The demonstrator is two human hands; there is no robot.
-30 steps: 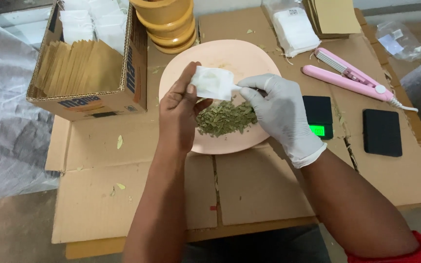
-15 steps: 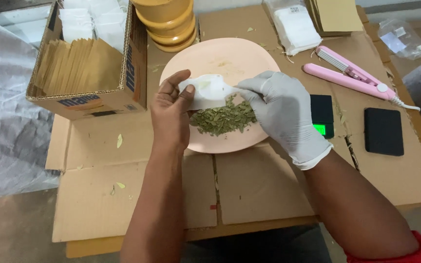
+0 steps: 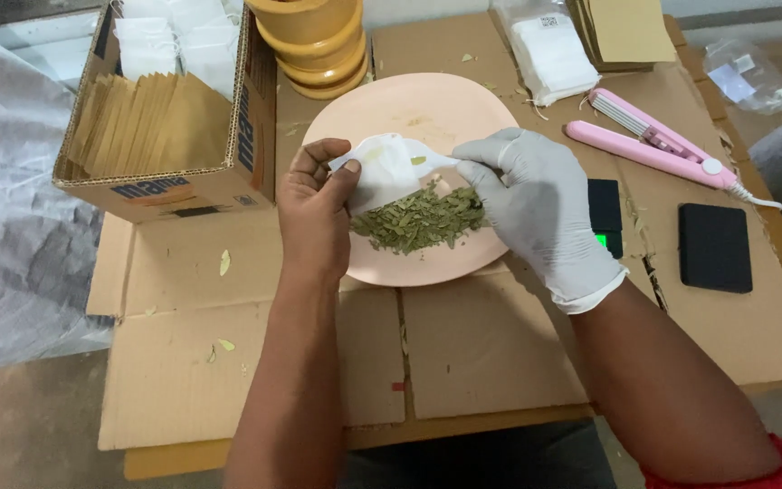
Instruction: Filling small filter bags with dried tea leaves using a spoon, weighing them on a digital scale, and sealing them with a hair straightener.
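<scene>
surroundings on the cardboard-covered tabletop [image 3: 481, 344]

open cardboard box [image 3: 169, 186] at far left holding brown paper sachets [image 3: 151, 122] and white bags; stack of yellow bowls [image 3: 314, 45] just right of it. pink heat sealer [image 3: 658, 145] lies at right, small black scale [image 3: 606, 215] with a green-lit display nearer, flat black pad [image 3: 715, 246] beside it. pack of white filter bags [image 3: 549, 50] and brown envelopes [image 3: 622, 29] at the far edge.

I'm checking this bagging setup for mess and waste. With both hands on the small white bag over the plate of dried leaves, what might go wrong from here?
1. The white bag is pinched only at its edges by the bare left hand and gloved right hand; a slip may let it close or spill.
2. The dried leaves lie near the pink plate's front rim, so some may scatter onto the cardboard, where bits already lie.
</scene>
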